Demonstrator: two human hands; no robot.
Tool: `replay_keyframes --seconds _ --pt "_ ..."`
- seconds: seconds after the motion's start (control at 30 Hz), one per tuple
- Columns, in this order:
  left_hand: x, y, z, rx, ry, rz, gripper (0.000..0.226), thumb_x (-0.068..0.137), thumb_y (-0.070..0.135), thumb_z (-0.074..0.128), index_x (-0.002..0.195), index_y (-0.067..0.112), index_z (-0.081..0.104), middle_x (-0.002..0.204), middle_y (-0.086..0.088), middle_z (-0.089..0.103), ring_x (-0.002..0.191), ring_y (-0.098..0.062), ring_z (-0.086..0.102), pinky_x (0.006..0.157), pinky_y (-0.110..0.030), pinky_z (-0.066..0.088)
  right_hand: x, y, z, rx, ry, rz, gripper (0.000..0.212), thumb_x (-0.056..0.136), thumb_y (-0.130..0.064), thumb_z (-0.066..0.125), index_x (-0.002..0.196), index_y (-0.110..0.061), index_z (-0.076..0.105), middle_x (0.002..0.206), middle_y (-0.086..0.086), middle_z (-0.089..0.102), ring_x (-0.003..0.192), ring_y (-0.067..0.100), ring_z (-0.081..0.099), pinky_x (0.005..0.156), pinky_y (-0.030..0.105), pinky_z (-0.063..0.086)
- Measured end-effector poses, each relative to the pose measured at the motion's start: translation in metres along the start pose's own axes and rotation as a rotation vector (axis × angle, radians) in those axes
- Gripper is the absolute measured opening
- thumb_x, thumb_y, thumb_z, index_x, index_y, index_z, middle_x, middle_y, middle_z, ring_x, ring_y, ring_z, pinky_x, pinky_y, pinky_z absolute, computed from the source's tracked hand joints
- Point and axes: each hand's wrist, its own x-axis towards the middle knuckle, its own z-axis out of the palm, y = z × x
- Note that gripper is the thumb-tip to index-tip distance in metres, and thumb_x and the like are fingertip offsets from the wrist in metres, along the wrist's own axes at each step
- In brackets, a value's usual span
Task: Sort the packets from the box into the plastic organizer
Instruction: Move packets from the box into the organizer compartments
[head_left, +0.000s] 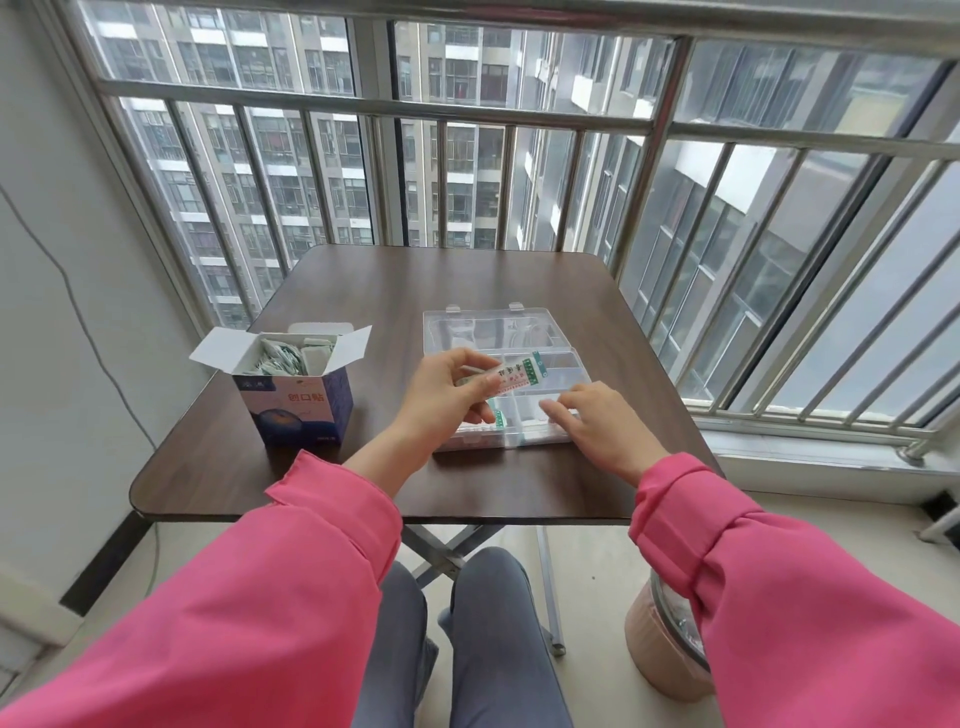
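From the head view, your left hand (449, 392) pinches a white packet (511, 375) with green ends between thumb and curled fingers, holding it just above the near compartments of the clear plastic organizer (506, 379). Your right hand (597, 418) rests on the organizer's front right part, fingers straight and close together, gripping nothing. The organizer lies open at the middle of the dark table (363, 291), its lid folded back toward the window. To your left stands the blue box (298, 402), flaps open, with more packets (283, 358) piled inside. A pink bin (662, 654) sits on the floor under your right sleeve
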Motion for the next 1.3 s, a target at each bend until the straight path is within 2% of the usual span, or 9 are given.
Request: replay_keyframes --seconds 0.07,0.23,0.37,0.5,0.67,0.8,0.93,1.1,1.3 --pt "0.000 0.001 0.000 -0.005 -0.003 -0.005 0.010 0.089 0.002 0.060 0.092 0.011 0.060 0.079 -0.005 0.063 0.040 -0.005 0.054 0.048 -0.017 0.047 0.000 -0.003 -0.005 0.105 0.091 0.000 0.035 0.098 -0.023 0.045 0.085 -0.002 0.070 0.091 0.015 0.066 0.093 0.029 0.057 0.081 0.032 0.034" --pt "0.000 0.003 0.002 -0.003 -0.016 -0.022 0.011 0.089 0.003 0.060 0.100 0.007 0.061 0.081 -0.006 0.063 0.040 -0.004 0.055 0.048 -0.015 0.047 0.001 -0.025 -0.029 0.947 0.107 0.076 0.025 0.097 -0.019 0.048 0.081 -0.014 0.065 0.078 0.003 0.066 0.055 0.008 0.059 0.045 0.016 0.035" --pt "0.000 0.004 0.003 0.016 -0.021 -0.019 0.014 0.090 0.004 0.059 0.104 0.002 0.061 0.077 -0.006 0.064 0.042 -0.004 0.058 0.049 -0.014 0.048 0.005 -0.028 -0.026 1.041 0.059 0.090 0.021 0.096 -0.009 0.050 0.080 -0.009 0.064 0.076 0.007 0.063 0.045 0.004 0.054 0.039 0.013 0.031" --pt "0.001 0.005 0.001 0.013 0.048 -0.023 0.008 0.091 -0.001 0.056 0.098 0.001 0.060 0.062 0.001 0.063 0.040 -0.001 0.057 0.045 -0.011 0.045 0.006 -0.022 -0.028 1.120 0.158 0.138 0.022 0.095 -0.004 0.048 0.078 -0.007 0.062 0.074 0.009 0.065 0.044 0.005 0.058 0.038 0.013 0.035" --pt "0.005 0.001 -0.003 0.035 0.159 -0.038 0.011 0.091 0.001 0.056 0.100 0.001 0.061 0.072 -0.004 0.065 0.037 0.000 0.052 0.044 -0.011 0.041 0.005 0.000 -0.030 0.943 0.286 0.253 0.018 0.090 0.003 0.054 0.080 -0.009 0.063 0.068 0.011 0.064 0.047 0.007 0.064 0.047 0.013 0.049" --pt "0.006 -0.001 0.000 0.049 0.153 -0.043 0.010 0.091 0.005 0.057 0.100 0.004 0.061 0.075 -0.002 0.067 0.038 0.000 0.051 0.044 -0.012 0.040 0.004 0.018 -0.024 0.614 0.282 0.287 0.022 0.087 0.000 0.055 0.074 -0.017 0.062 0.062 0.003 0.064 0.044 0.004 0.060 0.047 0.017 0.046" --pt "0.007 -0.001 0.003 0.052 0.146 -0.045 0.008 0.091 0.005 0.057 0.097 0.007 0.060 0.075 -0.001 0.067 0.038 0.000 0.051 0.044 -0.012 0.040 0.000 0.015 -0.018 0.331 0.210 0.215 0.015 0.085 -0.002 0.054 0.078 -0.013 0.062 0.057 0.000 0.060 0.041 -0.003 0.055 0.050 0.004 0.040" --pt "0.008 -0.002 0.004 0.071 0.143 -0.045 0.007 0.091 0.005 0.057 0.094 0.009 0.060 0.073 0.001 0.067 0.038 0.000 0.052 0.045 -0.012 0.042 0.004 0.008 -0.010 0.115 0.148 0.157 0.011 0.084 -0.009 0.059 0.092 -0.008 0.068 0.085 0.012 0.067 0.082 0.027 0.061 0.075 0.027 0.042" --pt "0.007 -0.002 0.003 0.069 0.128 -0.044 0.007 0.091 0.005 0.057 0.094 0.009 0.060 0.074 0.001 0.066 0.039 -0.001 0.052 0.046 -0.013 0.042 0.002 -0.001 -0.015 -0.108 0.087 0.205 0.012 0.085 -0.023 0.062 0.094 -0.021 0.069 0.109 0.003 0.060 0.104 0.024 0.057 0.076 0.030 0.039"
